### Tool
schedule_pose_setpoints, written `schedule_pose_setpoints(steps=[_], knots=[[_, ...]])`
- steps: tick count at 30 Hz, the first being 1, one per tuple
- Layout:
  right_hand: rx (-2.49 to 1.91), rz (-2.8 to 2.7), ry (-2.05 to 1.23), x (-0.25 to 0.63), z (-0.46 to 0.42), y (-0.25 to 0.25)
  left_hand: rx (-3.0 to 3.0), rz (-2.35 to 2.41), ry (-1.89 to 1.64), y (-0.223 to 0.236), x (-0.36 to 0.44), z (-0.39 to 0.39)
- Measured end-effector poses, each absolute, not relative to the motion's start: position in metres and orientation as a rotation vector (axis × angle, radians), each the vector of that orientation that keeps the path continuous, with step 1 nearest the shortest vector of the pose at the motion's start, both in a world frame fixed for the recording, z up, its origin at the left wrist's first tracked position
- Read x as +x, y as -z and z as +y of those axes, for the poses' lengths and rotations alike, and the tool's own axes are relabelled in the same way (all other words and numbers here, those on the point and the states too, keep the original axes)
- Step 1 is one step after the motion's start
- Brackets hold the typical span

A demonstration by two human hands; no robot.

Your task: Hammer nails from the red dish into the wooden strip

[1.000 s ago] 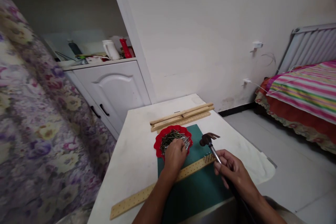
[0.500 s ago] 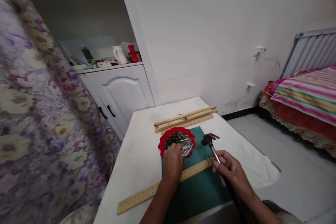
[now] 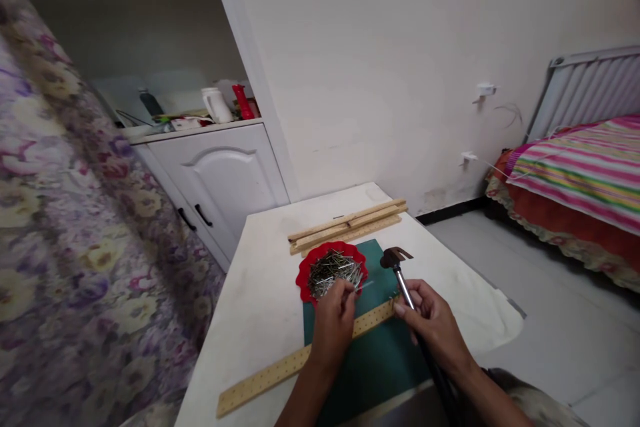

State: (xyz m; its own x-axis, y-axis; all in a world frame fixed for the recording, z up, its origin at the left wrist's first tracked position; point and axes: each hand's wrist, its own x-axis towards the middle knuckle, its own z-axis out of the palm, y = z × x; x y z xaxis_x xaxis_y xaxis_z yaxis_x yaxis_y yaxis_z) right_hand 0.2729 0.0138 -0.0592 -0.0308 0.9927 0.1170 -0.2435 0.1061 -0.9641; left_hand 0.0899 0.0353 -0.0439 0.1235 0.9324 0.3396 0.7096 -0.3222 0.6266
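Observation:
My left hand (image 3: 334, 321) is closed in a pinch at the near rim of a red scalloped dish (image 3: 305, 270) piled with metal nails (image 3: 332, 269); whether a nail is between the fingers I cannot make out. My right hand (image 3: 433, 324) grips the shiny shaft of a claw hammer (image 3: 396, 259), its dark head raised over a green cutting mat (image 3: 385, 353). A long wooden strip (image 3: 280, 370) lies slanted across the mat under both hands.
Several more wooden strips (image 3: 347, 224) lie stacked at the far side of the white table (image 3: 255, 287). A flowered curtain (image 3: 75, 227) hangs on the left, a white cabinet (image 3: 220, 177) stands behind, and a bed with a striped cover (image 3: 585, 180) is on the right.
My left hand has drawn back from the nail pile to the dish's near rim and closed to a pinch. My right hand with the hammer has shifted slightly left.

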Motion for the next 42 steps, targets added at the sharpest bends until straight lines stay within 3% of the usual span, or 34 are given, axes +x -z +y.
schedule_pose_setpoints(steps=[8, 15, 19, 24, 32, 42], knots=[[-0.945, -1.094, -1.257, 0.278, 0.014, 0.061, 2.24, 1.256, -0.887, 0.039, 0.114, 0.014], [-0.874, -1.041, -1.349, 0.279, 0.008, 0.057, 1.212, 1.021, -1.27, 0.059, 0.139, 0.016], [-0.843, -1.006, -1.365, 0.276, 0.007, 0.058, 0.964, 0.876, -1.346, 0.069, 0.155, 0.015], [-0.907, -1.045, -1.31, 0.279, 0.002, 0.058, 1.074, 0.953, -1.343, 0.075, 0.145, 0.022], [-1.012, -1.074, -1.21, 0.298, -0.004, 0.057, 1.771, 1.372, -1.229, 0.083, 0.129, 0.038], [-1.034, -1.103, -1.241, 0.296, -0.009, 0.061, 1.92, 1.455, -1.139, 0.096, 0.134, 0.045]])
